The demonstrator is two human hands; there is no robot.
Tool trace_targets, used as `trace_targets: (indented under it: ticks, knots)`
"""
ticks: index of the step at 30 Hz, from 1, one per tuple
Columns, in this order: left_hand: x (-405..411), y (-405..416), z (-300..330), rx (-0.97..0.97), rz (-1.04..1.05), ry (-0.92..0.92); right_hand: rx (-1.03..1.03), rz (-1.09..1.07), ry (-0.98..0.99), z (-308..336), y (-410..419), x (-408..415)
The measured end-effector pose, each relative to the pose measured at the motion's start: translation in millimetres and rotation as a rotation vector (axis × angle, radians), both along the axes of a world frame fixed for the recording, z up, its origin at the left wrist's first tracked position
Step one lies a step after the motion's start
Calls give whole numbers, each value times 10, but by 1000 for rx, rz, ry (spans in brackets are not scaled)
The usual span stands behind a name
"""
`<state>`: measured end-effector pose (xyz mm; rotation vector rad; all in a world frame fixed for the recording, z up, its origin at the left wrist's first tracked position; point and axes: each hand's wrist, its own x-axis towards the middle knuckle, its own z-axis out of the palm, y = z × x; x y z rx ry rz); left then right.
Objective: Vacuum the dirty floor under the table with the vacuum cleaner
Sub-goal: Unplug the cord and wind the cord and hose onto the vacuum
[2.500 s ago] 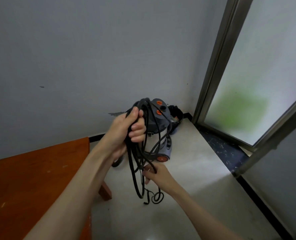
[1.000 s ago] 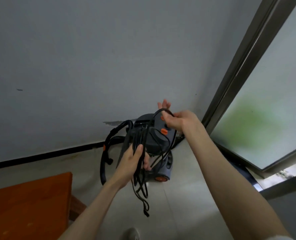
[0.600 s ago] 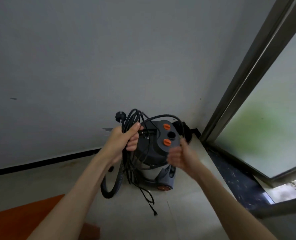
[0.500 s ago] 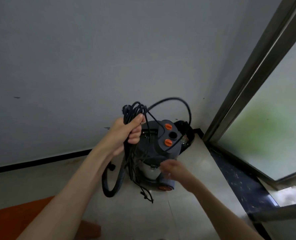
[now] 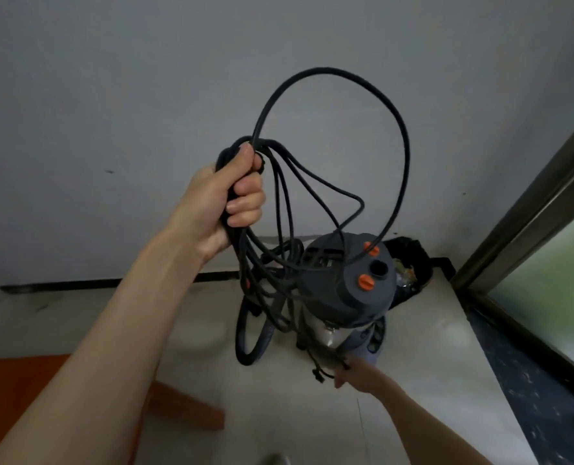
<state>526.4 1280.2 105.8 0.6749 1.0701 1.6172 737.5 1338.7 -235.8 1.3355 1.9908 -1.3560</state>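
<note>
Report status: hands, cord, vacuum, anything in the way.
Left hand grips bundled power cord, raised. Right hand low at dangling cord ends, grip blurred. Vacuum cleaner standing in corner, loops draped over it. Not vacuuming yet.

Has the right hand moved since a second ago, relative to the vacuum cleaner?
Yes. The right hand dropped from the top of the vacuum cleaner to its base, near the floor, by the cord's hanging strands.

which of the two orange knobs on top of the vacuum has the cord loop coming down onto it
The far orange knob, nearer the wall: the big cord loop from the left hand comes down across it. The near orange knob has no cord over it.
</note>
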Motion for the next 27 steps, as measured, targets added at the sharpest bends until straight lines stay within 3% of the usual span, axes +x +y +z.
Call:
trace_targets:
  ticks: [5,9,12,16,20,22,24,27]
  knots:
    - [-244,-101,-261,-112,198,145,25,-337,79,-131,227,227]
    - [-483,-126,-558,-214,324,254,-165,-131,-3,122,429,151]
    - [-706,-98,-760,-255,394,286,-154,-46,-31,217,551,41]
    - [-1023,92,-1159,-316,406,430,-368,-473,140,355,838,-351]
    - [-1201,381,-1773,-465,343,732,-627,-788,301,588,1242,-1019]
    - [-1208,523,-2080,-513,270,701,-745,-1002,411,706,1392,-1371]
    - [-1241,684,-2345,-541,145,553,-837,-1125,486,785,1529,-1721]
    - [-1272,804,-2552,-557,-17,555,-890,-1263,605,843,1736,-2129]
